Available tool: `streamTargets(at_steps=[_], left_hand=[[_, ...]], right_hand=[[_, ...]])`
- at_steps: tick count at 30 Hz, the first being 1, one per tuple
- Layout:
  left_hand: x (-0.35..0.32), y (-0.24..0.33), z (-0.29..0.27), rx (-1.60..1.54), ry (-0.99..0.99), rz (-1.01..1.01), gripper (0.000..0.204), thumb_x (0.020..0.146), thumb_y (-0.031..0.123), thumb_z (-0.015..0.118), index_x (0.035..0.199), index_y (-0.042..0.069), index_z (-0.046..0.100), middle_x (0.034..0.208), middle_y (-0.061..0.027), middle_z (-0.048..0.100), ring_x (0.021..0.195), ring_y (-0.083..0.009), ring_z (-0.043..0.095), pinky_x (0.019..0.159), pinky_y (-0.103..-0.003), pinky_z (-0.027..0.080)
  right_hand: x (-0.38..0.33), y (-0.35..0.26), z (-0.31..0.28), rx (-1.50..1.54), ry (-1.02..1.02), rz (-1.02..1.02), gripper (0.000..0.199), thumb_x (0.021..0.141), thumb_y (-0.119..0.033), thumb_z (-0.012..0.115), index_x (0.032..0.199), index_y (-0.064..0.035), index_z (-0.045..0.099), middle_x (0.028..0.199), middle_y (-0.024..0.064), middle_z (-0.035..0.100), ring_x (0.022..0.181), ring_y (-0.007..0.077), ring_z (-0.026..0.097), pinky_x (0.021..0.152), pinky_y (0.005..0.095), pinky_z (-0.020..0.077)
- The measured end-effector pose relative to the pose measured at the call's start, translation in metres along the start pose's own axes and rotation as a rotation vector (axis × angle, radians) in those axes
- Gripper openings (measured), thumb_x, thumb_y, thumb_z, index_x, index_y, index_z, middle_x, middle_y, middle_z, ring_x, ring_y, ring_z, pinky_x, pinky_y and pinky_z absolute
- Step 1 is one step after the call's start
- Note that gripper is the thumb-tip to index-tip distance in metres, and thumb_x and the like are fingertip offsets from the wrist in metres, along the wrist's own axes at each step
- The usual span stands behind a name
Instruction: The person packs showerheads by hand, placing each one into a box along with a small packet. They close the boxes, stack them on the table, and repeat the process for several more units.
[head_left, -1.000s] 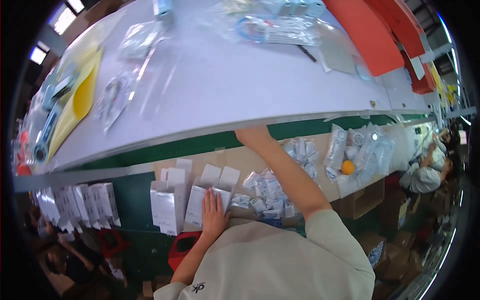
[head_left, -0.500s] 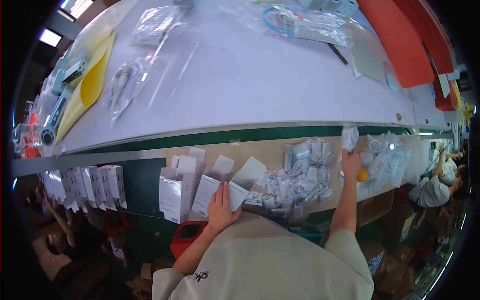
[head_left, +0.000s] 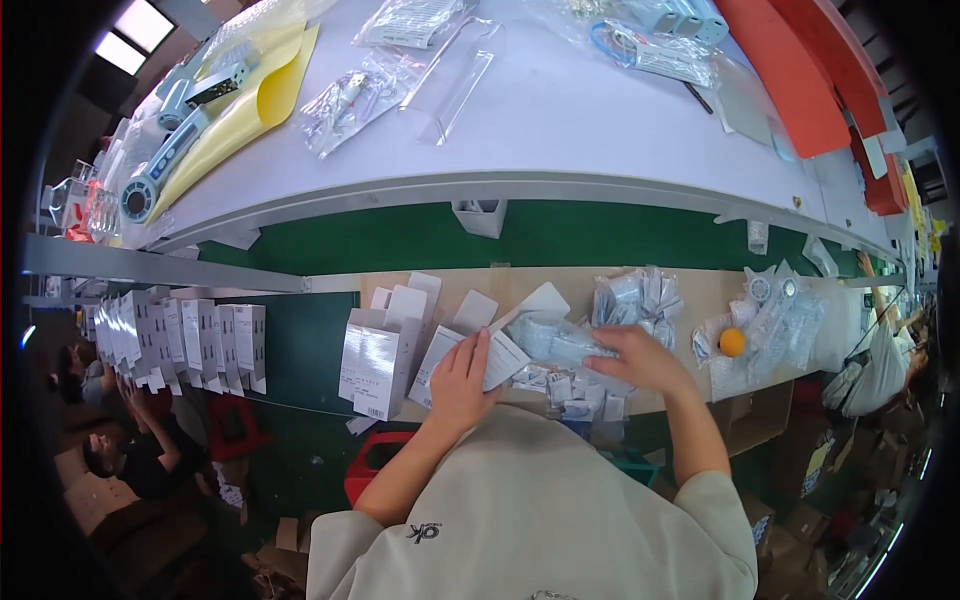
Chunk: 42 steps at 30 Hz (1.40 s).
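Note:
My left hand (head_left: 462,385) grips an upright white carton (head_left: 437,362) whose top flaps stand open; its fingers lie close together over the front. My right hand (head_left: 645,362) is closed on the end of a pale blue item in clear plastic wrap (head_left: 553,340). The wrapped item points left, its far end beside the carton's flaps; I cannot tell whether it is inside the opening. Beneath it lies a heap of small bagged parts (head_left: 585,390). Another white carton (head_left: 375,365), also with raised flaps, stands left of my left hand.
A row of white cartons (head_left: 190,340) stands further left, near a co-worker (head_left: 130,455). Bubble-wrapped items (head_left: 775,310) and an orange ball (head_left: 732,342) lie at the right. Beyond, the raised white table (head_left: 600,130) has an overhanging edge. A red stool (head_left: 370,465) is below.
My right hand has come leftward from the bubble-wrapped items to the carton, bringing a wrapped item. My left hand stays on the carton. The whole view has shifted somewhat.

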<state>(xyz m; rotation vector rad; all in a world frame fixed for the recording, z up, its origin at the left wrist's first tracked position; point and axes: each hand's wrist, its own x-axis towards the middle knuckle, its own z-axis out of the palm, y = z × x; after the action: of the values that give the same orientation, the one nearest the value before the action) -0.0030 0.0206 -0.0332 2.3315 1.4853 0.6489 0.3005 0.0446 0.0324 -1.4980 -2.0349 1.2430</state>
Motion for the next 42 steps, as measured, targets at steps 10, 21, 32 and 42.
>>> streamTargets(at_steps=[10,21,32,42], left_hand=[[0.001,-0.018,-0.017,-0.127,0.162,-0.129,0.092,0.060,0.016,0.082,0.141,-0.003,0.043,0.129,-0.0211,0.057,0.110,-0.0395,0.061,0.091,-0.045,0.052],[-0.012,-0.019,-0.019,-0.125,0.185,-0.205,0.089,0.063,0.016,0.081,0.141,-0.004,0.042,0.130,-0.0228,0.057,0.110,-0.0409,0.061,0.091,-0.045,0.052],[-0.002,-0.005,0.002,-0.043,0.107,-0.029,0.086,0.062,0.014,0.080,0.139,-0.001,0.046,0.124,-0.0211,0.059,0.105,-0.0366,0.062,0.086,-0.042,0.054],[0.022,-0.005,0.017,-0.169,0.077,-0.116,0.086,0.067,0.019,0.081,0.141,-0.002,0.043,0.131,-0.0224,0.053,0.115,-0.0392,0.056,0.094,-0.046,0.050]], right_hand=[[0.065,0.006,0.060,0.342,0.311,-0.138,0.029,0.087,-0.021,0.070,0.110,-0.0036,0.065,0.098,0.0163,0.067,0.091,0.0353,0.065,0.082,0.0417,0.0520],[0.029,0.082,0.181,-0.319,0.053,-0.068,0.025,0.078,-0.016,0.074,0.096,-0.0015,0.063,0.086,0.0140,0.065,0.080,0.0345,0.065,0.071,0.0444,0.0526],[0.059,-0.034,0.081,0.614,0.746,0.158,0.011,0.088,-0.009,0.072,0.092,-0.0017,0.064,0.080,0.0094,0.065,0.067,0.0131,0.062,0.063,0.0258,0.0479],[0.085,-0.013,0.067,-0.179,0.185,-0.193,0.023,0.080,-0.030,0.075,0.076,-0.0081,0.070,0.085,0.0106,0.061,0.094,0.0346,0.052,0.090,0.0457,0.0380]])
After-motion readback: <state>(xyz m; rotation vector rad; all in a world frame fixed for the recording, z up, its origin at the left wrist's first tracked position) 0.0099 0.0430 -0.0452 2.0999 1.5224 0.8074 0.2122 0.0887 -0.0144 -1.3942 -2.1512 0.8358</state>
